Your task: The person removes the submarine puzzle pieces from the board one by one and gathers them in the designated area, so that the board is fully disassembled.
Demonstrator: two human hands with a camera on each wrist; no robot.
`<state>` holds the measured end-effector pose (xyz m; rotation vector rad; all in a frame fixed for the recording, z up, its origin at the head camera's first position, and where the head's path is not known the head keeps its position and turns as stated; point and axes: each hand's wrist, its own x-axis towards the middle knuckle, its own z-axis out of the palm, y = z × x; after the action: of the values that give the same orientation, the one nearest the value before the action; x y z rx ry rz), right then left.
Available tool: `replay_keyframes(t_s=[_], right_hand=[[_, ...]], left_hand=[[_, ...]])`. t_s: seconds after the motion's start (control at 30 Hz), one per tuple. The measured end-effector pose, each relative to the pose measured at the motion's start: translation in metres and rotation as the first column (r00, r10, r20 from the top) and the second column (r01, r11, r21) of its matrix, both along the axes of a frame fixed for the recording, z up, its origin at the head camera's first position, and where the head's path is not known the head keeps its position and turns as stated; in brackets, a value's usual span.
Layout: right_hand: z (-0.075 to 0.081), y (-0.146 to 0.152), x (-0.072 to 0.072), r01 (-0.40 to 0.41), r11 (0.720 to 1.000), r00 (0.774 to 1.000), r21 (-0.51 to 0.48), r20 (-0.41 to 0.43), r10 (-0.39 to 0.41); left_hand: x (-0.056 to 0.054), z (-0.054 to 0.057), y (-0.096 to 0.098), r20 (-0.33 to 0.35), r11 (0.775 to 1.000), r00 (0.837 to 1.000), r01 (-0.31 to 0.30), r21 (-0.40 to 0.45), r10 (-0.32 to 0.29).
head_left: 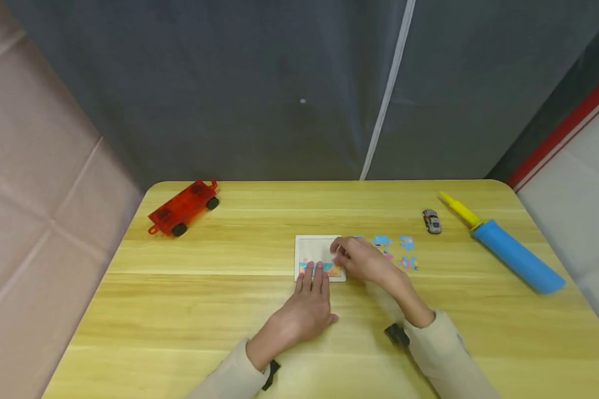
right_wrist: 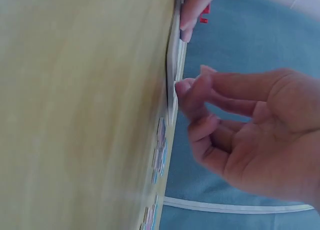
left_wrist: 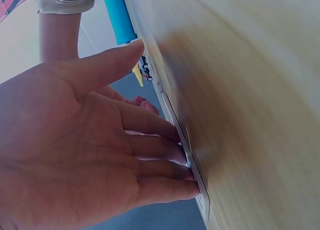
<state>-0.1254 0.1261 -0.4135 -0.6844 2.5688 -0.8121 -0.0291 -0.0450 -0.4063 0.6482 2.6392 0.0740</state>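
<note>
A small square puzzle board (head_left: 320,237) with a white frame lies on the table, a strip of coloured pieces (head_left: 333,270) along its near side. My left hand (head_left: 306,310) rests its straight fingertips on that near strip, palm down. In the left wrist view its fingers (left_wrist: 160,187) reach the board's edge. My right hand (head_left: 361,259) is at the board's right side, fingers bent and thumb and index tips close together, low over the board (right_wrist: 172,64) in the right wrist view. I cannot tell whether a piece is between them. Loose puzzle pieces (head_left: 408,262) lie to the right.
A red toy wagon (head_left: 183,208) with black wheels stands at the back left of the wooden table (head_left: 179,310). Toward the back right are a small toy car (head_left: 431,221) and a blue hand pump (head_left: 516,255) with a yellow nozzle. A dark curtain hangs behind.
</note>
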Motion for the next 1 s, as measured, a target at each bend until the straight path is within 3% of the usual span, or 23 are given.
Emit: replay_keyframes(t_s=[0.13,0.43,0.63,1.0], right_hand=[[-0.001,-0.001,0.000,-0.029,0.999,0.999,0.041,-0.029,0.030],[-0.001,-0.005,0.001,-0.032,0.999,0.999,-0.008,0.009,0.032],[0.000,-0.001,0.001,0.017,0.998,0.998,-0.066,0.057,-0.014],[0.008,0.033,0.005,0.075,0.991,0.996,-0.111,0.056,-0.069]], left_hand=[[-0.001,0.000,-0.001,0.000,1.000,1.000,0.000,0.005,0.000],[-0.001,0.002,-0.001,0.002,1.000,1.000,0.007,-0.009,-0.007],[0.000,0.000,-0.001,-0.008,1.000,1.000,-0.007,-0.003,0.007],[0.002,0.000,0.000,-0.016,0.999,1.000,0.019,-0.038,-0.020]])
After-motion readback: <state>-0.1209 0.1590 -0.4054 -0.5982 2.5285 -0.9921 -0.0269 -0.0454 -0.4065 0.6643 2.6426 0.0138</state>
